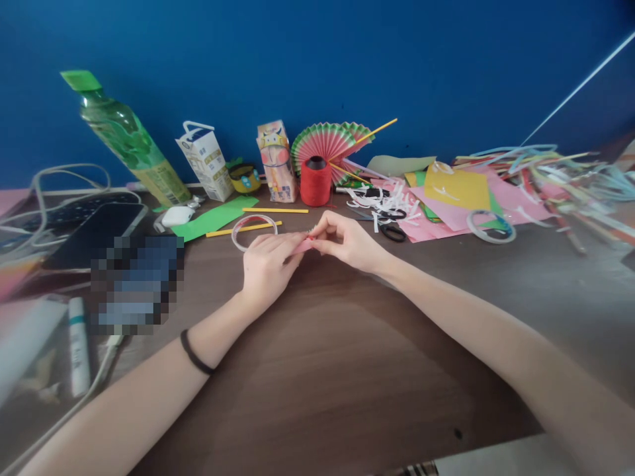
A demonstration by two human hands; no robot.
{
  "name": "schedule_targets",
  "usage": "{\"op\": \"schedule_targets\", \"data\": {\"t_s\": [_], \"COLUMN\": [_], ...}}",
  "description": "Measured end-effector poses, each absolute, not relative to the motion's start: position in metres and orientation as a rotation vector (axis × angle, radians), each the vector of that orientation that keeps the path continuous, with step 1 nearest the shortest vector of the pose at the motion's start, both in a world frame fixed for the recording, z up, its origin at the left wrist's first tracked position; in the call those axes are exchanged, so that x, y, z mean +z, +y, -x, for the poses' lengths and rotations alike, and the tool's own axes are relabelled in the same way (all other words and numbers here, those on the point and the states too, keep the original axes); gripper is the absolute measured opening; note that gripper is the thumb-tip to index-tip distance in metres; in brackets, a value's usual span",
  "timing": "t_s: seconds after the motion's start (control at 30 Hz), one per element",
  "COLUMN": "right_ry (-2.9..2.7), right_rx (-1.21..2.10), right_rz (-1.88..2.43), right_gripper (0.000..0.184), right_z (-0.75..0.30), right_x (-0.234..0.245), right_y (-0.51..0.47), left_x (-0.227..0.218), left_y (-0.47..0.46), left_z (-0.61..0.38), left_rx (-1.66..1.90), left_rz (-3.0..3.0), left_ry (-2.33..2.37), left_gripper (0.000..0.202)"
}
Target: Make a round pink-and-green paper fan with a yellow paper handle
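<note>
My left hand (270, 264) is closed on a small pink folded paper piece (301, 246) above the middle of the brown table. My right hand (347, 243) meets it from the right, thumb and fingertips pinched at the paper's end, where a bit of red (311, 238), maybe thread, shows. Fingers cover most of the paper. Just behind the hands stands a spool of red thread (315, 184). A clear tape roll (243, 231) lies beside my left hand, with two yellow sticks (275, 210) near it.
Along the blue wall stand a green bottle (129, 132), a white carton (204, 162), a decorated carton (276, 165) and a pleated paper fan (322, 139). Black scissors (393, 233), paper scraps and coloured sheets (456, 188) lie right. Phones, cables and a marker (79, 350) lie left.
</note>
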State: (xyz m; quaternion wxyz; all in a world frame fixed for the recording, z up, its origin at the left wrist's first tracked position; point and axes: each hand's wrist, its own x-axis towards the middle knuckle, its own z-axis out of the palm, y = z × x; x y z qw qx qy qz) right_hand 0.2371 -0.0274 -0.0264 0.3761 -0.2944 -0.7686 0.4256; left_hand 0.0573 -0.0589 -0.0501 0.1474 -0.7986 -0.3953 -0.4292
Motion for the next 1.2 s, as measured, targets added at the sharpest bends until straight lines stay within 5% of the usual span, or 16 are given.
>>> {"op": "schedule_targets", "data": {"t_s": [1.2], "right_ry": [-1.981], "right_rx": [1.114], "right_rz": [0.778], "right_gripper": [0.013], "right_z": [-0.2368], "right_x": [-0.0252], "right_y": [-0.0307], "left_x": [-0.0493], "left_y": [-0.0604], "left_z": [-0.0583], "left_rx": [-1.130], "left_rz": [2.302], "left_ry": [-1.092], "left_gripper": [0.014]}}
